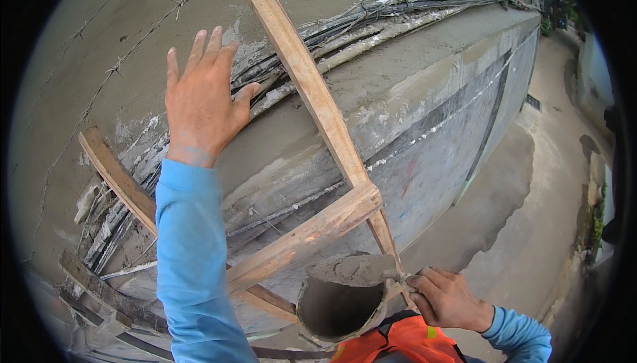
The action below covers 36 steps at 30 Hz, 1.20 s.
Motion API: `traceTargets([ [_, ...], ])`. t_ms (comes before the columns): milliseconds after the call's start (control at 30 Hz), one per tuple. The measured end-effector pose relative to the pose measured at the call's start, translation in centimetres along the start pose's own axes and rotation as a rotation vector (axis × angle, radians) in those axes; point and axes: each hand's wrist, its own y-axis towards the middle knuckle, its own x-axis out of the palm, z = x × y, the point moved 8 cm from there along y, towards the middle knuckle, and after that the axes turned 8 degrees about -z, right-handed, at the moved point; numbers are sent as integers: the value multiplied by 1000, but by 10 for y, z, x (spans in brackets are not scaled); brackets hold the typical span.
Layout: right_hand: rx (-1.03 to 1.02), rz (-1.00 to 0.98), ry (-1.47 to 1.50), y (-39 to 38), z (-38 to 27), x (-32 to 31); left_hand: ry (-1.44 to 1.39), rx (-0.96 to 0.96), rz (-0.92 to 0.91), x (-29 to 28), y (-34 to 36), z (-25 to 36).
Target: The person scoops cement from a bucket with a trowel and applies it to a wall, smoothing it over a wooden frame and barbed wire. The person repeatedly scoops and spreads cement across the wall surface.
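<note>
My left hand (202, 101) is spread open over the upper wall beside bundled cables (385, 21); whether it touches the surface I cannot tell. A wooden ladder (312, 84) leans on the ledge, its top rung passing behind my left sleeve. Low at the centre, a cement-caked bucket (305, 306) has a flat, mortar-covered trowel (352, 267) across its top. My right hand (451, 300) is closed round the trowel's handle beside the ladder's right rail, at the bucket's right side. An orange safety vest on my body shows below the bucket.
Barbed wire (116, 68) runs along the plastered upper wall (99, 11). The concrete ledge (451, 51) tops a grey wall (451, 164). Far below on the right is a paved lane (551, 164) with a drain grate (532, 102). Wooden planks (99, 296) show at the lower left.
</note>
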Motion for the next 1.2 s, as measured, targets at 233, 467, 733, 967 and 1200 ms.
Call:
traceTargets([
  [233, 32, -206, -172, -22, 39, 104, -897, -562, 499, -37, -270, -1],
  [467, 74, -330, -146, -28, 43, 126, -768, -926, -32, -23, -455, 134],
  [733, 34, -409, -167, -15, 35, 117, -1368, -1950, -296, 67, -602, 208],
  [967, -92, -256, -168, 5, 36, 81, -1656, -2053, -148, 85, -610, 225],
  [1200, -107, -243, -224, -2, 42, 81, -1736, -1971, -23, 85, -606, 225],
])
